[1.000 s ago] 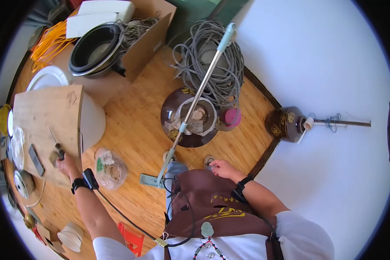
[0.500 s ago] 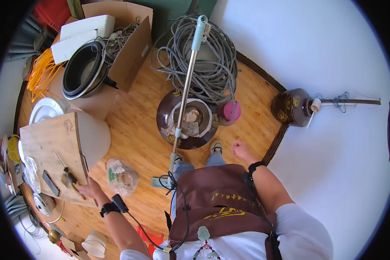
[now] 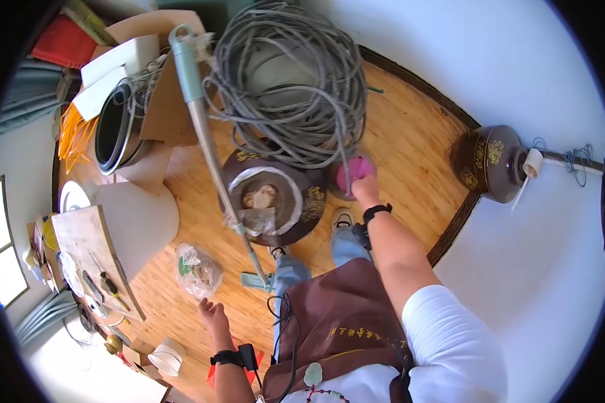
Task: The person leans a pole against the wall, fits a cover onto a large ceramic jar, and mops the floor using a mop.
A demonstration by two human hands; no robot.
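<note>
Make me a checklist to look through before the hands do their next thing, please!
1. Right hand at the pink lid: ok, it is right at the lid's edge.
2. Right fingers gripping the lid firmly: cannot tell, the hand hides its grip.
3. Lid free of the grey cable: not ok, a strand hangs down over it in this view and might get in the way.
4. Left hand free to help: ok, it looks empty, near the clear plastic bag.
5. Screwdriver put down: ok, it lies on the wooden board.
</note>
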